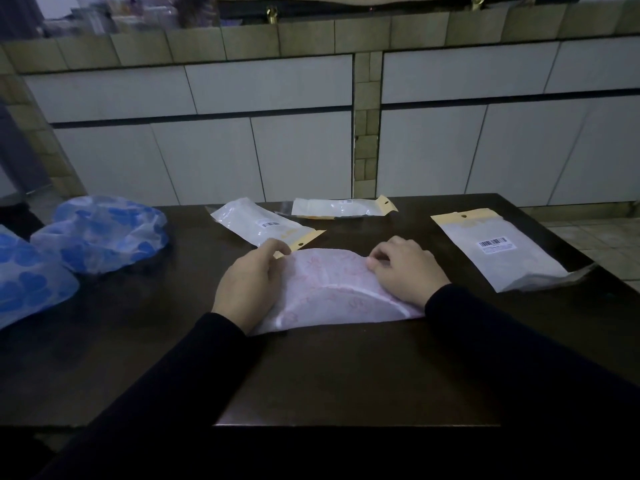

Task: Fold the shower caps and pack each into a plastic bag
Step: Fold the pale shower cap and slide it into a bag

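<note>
A pale pink patterned shower cap point(332, 292) lies folded flat into a half-round shape on the dark table point(346, 375). My left hand point(247, 282) pinches its upper left edge. My right hand point(405, 268) pinches its upper right edge, fingers curled on the fabric. Two blue-spotted shower caps lie at the left, one point(104, 233) puffed up on the table, the other point(27, 285) at the frame's edge. Three plastic bags with yellow hang tabs lie beyond: one point(263, 223) just behind my left hand, one point(343, 206) at the far edge, one point(502, 251) on the right.
The table's far edge meets a wall of white panels and tan tiles point(365, 126). A tiled floor point(602, 237) shows past the right table corner. My dark sleeves cover the near part of the table.
</note>
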A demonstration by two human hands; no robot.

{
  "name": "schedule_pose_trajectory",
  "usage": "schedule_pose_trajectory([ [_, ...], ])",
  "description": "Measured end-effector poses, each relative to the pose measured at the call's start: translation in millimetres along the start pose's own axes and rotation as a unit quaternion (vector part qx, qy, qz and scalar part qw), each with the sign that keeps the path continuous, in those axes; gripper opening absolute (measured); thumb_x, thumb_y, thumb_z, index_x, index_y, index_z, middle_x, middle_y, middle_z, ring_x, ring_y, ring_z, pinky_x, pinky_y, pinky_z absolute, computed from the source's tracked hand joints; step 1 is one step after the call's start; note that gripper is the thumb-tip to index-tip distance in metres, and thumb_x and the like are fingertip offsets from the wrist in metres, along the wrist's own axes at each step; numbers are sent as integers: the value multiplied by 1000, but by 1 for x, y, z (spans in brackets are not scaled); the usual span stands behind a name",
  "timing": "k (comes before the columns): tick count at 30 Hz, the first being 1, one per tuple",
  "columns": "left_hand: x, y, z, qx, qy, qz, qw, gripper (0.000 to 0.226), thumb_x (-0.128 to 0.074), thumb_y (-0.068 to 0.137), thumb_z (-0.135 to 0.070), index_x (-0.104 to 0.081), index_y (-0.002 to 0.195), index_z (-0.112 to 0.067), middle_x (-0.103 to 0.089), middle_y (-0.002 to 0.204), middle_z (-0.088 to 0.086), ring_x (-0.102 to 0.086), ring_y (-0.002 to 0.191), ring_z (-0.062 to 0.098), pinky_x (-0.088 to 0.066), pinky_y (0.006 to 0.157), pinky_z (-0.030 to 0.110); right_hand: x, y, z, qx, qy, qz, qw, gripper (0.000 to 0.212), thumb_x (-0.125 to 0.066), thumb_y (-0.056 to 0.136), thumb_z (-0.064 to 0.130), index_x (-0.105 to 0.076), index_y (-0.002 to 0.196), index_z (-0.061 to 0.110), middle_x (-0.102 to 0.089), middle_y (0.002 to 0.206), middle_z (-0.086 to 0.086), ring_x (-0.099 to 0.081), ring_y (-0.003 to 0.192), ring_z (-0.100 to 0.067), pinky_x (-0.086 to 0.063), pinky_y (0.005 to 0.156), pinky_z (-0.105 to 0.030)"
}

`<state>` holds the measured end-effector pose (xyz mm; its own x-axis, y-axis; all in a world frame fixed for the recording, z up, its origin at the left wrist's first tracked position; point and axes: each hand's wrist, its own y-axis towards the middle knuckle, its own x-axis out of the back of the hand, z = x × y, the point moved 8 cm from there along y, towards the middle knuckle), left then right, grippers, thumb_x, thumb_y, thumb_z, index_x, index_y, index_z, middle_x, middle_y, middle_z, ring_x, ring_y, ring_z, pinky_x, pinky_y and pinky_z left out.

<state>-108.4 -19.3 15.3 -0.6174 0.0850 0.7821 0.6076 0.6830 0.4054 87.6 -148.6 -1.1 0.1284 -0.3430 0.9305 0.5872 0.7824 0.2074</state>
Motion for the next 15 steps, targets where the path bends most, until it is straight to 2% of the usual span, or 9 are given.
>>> schedule_pose_trajectory([
  [4,-6,-1,-6,-49,60,19,997,25,-40,100,-24,-60,114,-32,-62,107,-5,-56,93,15,-42,75,27,0,2,-4,-30,41,15,999,15,-50,97,34,-60,106,27,-60,110,4,-54,99,-13,-46,95,-35],
  [8,-12,0,-3,-65,93,49,992,25,-41,100,-28,-62,112,-33,-60,107,-5,-57,92,14,-47,77,28,6,6,-5,-49,81,-16,995,9,-51,98,32,-57,103,28,-63,97,4,-57,83,-10,-49,79,-26],
  [11,-5,1,-17,-137,174,-19,975,23,-50,95,-24,-68,109,-25,-61,115,0,-60,95,23,-51,73,35,5,9,0,-36,61,-30,997,11,-51,98,31,-59,104,27,-66,96,4,-56,79,-9,-48,73,-23],
  [13,4,-4,-36,-203,110,-50,972,28,-52,94,-30,-68,116,-24,-59,128,-3,-58,109,18,-49,84,32,6,10,2,-25,54,-35,998,13,-51,98,31,-60,106,26,-66,97,3,-57,79,-9,-47,72,-22],
  [15,-1,-9,-46,-219,-1,29,975,44,-44,94,-49,-59,131,-30,-50,140,-13,-45,126,5,-38,102,30,7,10,1,-23,56,-41,997,16,-52,97,31,-58,111,27,-66,100,2,-59,84,-11,-49,78,-25],
])
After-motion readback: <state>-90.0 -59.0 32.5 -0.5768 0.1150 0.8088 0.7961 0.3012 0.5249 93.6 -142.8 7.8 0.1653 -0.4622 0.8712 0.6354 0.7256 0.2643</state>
